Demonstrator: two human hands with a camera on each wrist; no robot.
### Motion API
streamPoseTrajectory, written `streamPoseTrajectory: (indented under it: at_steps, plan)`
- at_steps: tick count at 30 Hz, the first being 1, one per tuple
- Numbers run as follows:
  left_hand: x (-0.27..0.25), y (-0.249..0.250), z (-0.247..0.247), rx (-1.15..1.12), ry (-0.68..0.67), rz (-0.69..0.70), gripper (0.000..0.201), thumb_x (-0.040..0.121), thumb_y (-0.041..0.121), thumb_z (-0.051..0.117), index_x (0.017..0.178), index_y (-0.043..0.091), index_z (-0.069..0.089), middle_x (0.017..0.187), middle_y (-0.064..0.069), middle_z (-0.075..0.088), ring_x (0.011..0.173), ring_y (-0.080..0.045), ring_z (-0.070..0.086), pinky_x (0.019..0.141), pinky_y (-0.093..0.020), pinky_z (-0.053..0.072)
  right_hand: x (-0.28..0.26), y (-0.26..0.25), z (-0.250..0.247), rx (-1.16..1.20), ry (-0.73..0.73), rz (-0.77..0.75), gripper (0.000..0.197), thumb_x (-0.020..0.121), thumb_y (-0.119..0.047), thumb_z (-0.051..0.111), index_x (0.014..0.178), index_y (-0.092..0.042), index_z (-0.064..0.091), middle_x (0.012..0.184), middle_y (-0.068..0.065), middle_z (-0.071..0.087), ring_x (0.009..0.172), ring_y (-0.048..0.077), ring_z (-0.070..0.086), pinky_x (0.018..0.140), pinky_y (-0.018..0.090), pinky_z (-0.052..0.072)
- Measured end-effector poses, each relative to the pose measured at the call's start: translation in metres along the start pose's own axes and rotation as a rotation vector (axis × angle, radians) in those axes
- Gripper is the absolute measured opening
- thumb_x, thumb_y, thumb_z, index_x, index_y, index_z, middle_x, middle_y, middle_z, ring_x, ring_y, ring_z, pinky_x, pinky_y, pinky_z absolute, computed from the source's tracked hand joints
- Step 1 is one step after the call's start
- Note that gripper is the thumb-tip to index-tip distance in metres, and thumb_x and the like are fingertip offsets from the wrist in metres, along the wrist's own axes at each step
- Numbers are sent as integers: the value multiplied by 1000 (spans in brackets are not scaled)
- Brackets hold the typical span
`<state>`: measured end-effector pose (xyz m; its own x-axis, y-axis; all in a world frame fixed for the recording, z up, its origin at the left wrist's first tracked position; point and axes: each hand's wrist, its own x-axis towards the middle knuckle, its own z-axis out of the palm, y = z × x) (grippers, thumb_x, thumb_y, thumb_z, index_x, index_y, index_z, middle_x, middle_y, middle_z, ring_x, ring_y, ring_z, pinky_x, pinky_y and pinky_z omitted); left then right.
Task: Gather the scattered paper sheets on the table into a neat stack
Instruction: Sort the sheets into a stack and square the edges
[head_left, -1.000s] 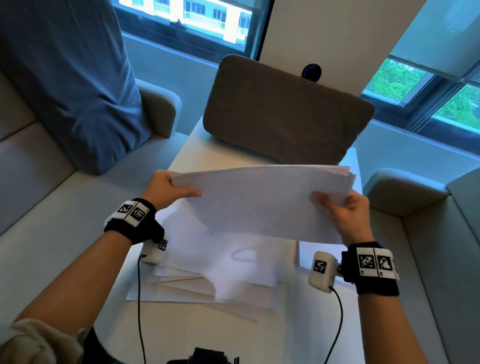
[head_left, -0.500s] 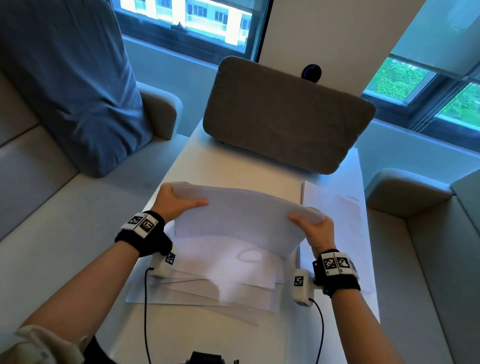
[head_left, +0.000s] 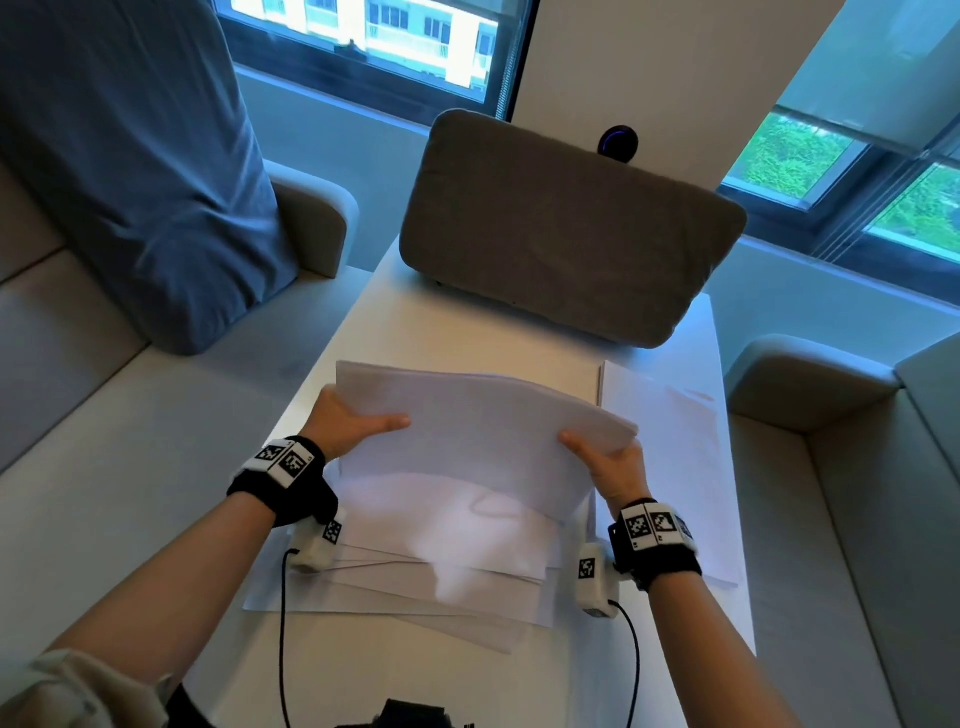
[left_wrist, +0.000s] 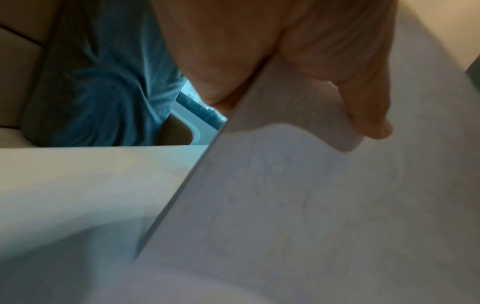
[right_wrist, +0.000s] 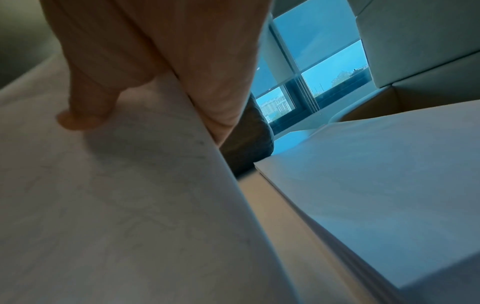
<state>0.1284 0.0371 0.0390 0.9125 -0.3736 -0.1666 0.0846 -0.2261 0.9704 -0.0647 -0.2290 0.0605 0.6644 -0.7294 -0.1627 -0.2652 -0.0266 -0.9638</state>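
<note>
Head view, white table between two sofas, one grey cushion, two windows, left hand and right hand pinching one bundle of sheets above messy sheets, one tidy stack right, left wrist view, thumb on top, right wrist view, thumb on top.

grey cushion blocks far table end

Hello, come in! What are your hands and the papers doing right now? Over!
Both hands, left hand and right hand, grip the held bundle. Messy sheets underneath on the table. Nothing blocking.
</note>
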Motion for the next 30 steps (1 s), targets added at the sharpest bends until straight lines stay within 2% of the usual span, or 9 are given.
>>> streamPoseTrajectory:
  at_steps: [8,12,14,16,18,20,23,26,30]
  plan:
    - [10,-6,5,65,110,-84,34,67,24,85,90,7,66,92,-9,66,84,-22,62,70,-28,45,-4,-1,2,101,-88,87,29,85,-16,68,109,-1,64,99,13,70,94,32,66,73,34,58]
    - [11,-12,0,118,206,-121,38,69,35,82,95,10,69,90,-6,67,88,-25,64,72,-27,44,-13,-9,6,246,-114,72,26,83,-19,69,104,-5,66,95,11,73,90,27,69,72,35,58]
    - [10,-13,0,16,273,-157,57,68,32,84,114,7,60,100,-6,63,100,-26,63,77,-31,47,-15,-13,6,348,-108,73,42,70,-29,76,104,-7,64,98,10,73,92,27,70,74,38,58]
    - [8,-8,5,-239,259,-284,91,67,28,85,139,3,34,118,-9,52,110,-24,55,89,-36,49,-16,-16,8,445,-102,91,51,66,-31,77,109,-9,62,102,10,72,94,26,69,74,39,58]
    - [2,-2,15,-424,125,-357,78,69,27,82,129,3,38,108,-8,51,107,-21,53,97,-45,47,-18,-19,10,509,-114,93,38,78,-22,70,113,-11,59,104,9,72,94,24,69,71,37,58]
    - [-4,5,26,-394,25,-330,54,67,30,81,104,10,47,92,-6,50,104,-23,55,97,-46,46,-19,-20,14,522,-133,100,30,85,-16,63,114,-12,59,105,9,72,94,23,69,70,37,58]
    - [-10,16,38,-294,136,-264,90,67,36,83,134,-1,35,120,-14,51,118,-21,51,98,-40,43,-18,-20,15,460,-125,77,34,82,-12,67,115,-16,58,108,7,70,96,21,68,76,39,58]
    - [-12,32,32,-196,187,-48,41,67,33,83,83,6,56,71,-5,55,62,-8,54,69,-26,46,-10,-23,4,298,-21,-2,42,71,-8,78,109,-17,64,103,8,70,94,23,67,78,37,56]
    - [-16,56,28,-211,204,174,27,72,11,80,94,8,65,86,2,66,72,1,63,63,-5,46,1,-38,-13,83,-45,-154,29,73,-2,76,96,-19,69,84,1,73,76,12,68,72,25,53]
